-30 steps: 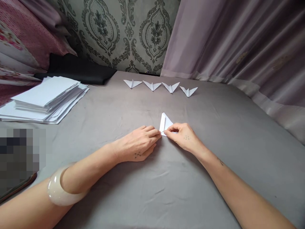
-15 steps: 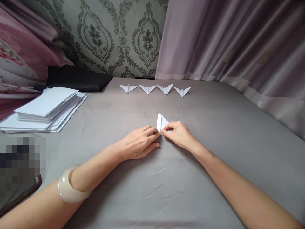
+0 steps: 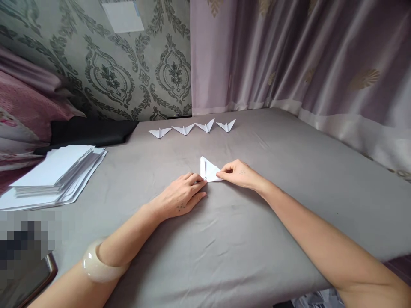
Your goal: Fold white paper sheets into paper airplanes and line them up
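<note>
A small white folded sheet of paper (image 3: 210,170) lies on the grey cloth in front of me, roughly a triangle with a narrow folded strip along its left side. My left hand (image 3: 186,192) rests palm down, its fingertips on the paper's lower left corner. The left thumb lies apart on the cloth, not touching the sheet. At the paper's right corner, my right hand (image 3: 241,174) pinches the edge between thumb and forefinger. A pale bangle (image 3: 101,263) circles my left forearm.
Several folded white paper planes (image 3: 183,130) stand in a row farther back. Stacked white sheets (image 3: 53,167) lie at the left, before a black folded cloth (image 3: 93,130). A dark-edged device (image 3: 45,278), partly blurred, is at the lower left. Curtains (image 3: 289,55) hang along the right.
My right hand has moved from the paper's lower left area to its right corner, uncovering more of the sheet. The left hand stays at the lower left corner. The camera view has turned.
</note>
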Demonstrator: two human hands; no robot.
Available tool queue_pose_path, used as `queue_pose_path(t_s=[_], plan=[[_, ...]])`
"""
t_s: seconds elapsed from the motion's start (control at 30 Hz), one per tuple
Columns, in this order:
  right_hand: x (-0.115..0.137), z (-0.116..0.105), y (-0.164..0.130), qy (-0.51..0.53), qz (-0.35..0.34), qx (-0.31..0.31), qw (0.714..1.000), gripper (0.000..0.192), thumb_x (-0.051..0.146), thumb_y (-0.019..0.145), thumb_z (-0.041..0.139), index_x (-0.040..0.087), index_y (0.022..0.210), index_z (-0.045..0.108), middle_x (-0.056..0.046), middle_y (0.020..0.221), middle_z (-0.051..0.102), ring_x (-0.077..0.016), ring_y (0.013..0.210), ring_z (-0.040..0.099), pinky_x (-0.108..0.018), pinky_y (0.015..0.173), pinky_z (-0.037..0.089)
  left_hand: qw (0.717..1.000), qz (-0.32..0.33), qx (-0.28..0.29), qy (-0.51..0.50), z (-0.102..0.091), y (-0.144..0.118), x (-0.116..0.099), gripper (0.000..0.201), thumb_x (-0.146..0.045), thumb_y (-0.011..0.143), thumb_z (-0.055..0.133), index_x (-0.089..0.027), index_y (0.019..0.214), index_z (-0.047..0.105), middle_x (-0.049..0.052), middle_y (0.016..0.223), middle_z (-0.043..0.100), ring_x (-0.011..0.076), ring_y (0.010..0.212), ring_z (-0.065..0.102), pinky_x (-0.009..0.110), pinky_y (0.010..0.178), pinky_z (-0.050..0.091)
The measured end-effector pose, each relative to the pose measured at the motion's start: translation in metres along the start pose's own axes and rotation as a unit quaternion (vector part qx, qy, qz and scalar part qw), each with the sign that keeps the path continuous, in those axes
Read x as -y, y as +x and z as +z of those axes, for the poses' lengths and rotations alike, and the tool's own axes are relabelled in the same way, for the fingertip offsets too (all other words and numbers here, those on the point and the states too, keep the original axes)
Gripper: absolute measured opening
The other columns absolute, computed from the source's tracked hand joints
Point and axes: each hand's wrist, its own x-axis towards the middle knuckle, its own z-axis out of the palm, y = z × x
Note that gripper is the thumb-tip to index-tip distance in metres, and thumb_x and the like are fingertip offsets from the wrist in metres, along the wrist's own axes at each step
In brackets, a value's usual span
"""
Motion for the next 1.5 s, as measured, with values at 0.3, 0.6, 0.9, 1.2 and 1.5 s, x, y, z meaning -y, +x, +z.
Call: queue_pose_path(t_s=[0.3, 0.6, 0.9, 1.2, 1.5], plan=[[0.008, -0.002, -0.006, -0.127, -0.014, -0.026, 0.991, 0.041, 0.05, 0.078, 0.053, 0.02, 0.05, 0.047, 0.005, 0.051, 0.041, -0.0098, 0.05, 0.035, -0.025, 0.049, 0.023, 1.0, 0.005, -0.008, -0.004, 0.001, -0.001, 0.0, 0.034, -0.029, 0.098, 0.038, -0.016, 0.124, 0.055, 0.013, 0.114, 0.058, 0.0233, 0.103, 0.055, 0.039, 0.091, 0.048], [0.009, -0.001, -0.005, -0.212, 0.013, -0.028, 0.977, 0.037, 0.054, 0.081, 0.055, 0.021, 0.063, 0.057, 0.0, 0.065, 0.06, -0.0136, 0.06, 0.05, -0.026, 0.056, 0.028, 1.0, 0.006, 0.005, 0.005, 0.001, -0.002, -0.001, 0.035, -0.027, 0.098, 0.037, -0.013, 0.126, 0.052, 0.014, 0.129, 0.053, 0.0263, 0.12, 0.047, 0.042, 0.101, 0.044], [0.011, -0.016, -0.013, -0.21, 0.035, 0.015, 0.977, 0.032, 0.051, 0.081, 0.055, 0.022, 0.069, 0.056, 0.002, 0.074, 0.064, -0.0127, 0.067, 0.052, -0.025, 0.058, 0.029, 0.999, -0.023, 0.027, -0.021, 0.001, -0.003, 0.0, 0.036, -0.032, 0.1, 0.034, -0.017, 0.127, 0.052, 0.01, 0.131, 0.053, 0.023, 0.118, 0.052, 0.037, 0.099, 0.046], [-0.005, -0.033, -0.016, -0.205, 0.062, 0.043, 0.976, 0.028, 0.048, 0.078, 0.057, 0.021, 0.072, 0.057, 0.002, 0.073, 0.062, -0.0117, 0.063, 0.051, -0.024, 0.054, 0.03, 0.999, -0.03, 0.035, 0.0, 0.004, 0.005, -0.003, 0.046, -0.039, 0.1, 0.031, -0.014, 0.136, 0.045, 0.012, 0.121, 0.056, 0.024, 0.11, 0.053, 0.04, 0.097, 0.045], [0.01, -0.016, -0.026, -0.148, -0.105, -0.093, 0.979, 0.025, 0.025, 0.091, 0.044, 0.019, 0.084, 0.067, -0.002, 0.087, 0.066, -0.014, 0.079, 0.058, -0.025, 0.072, 0.041, 0.999, -0.034, 0.019, 0.031, 0.009, 0.012, -0.007, 0.046, -0.043, 0.1, 0.028, -0.015, 0.124, 0.053, 0.012, 0.109, 0.055, 0.0237, 0.098, 0.052, 0.04, 0.09, 0.046]])
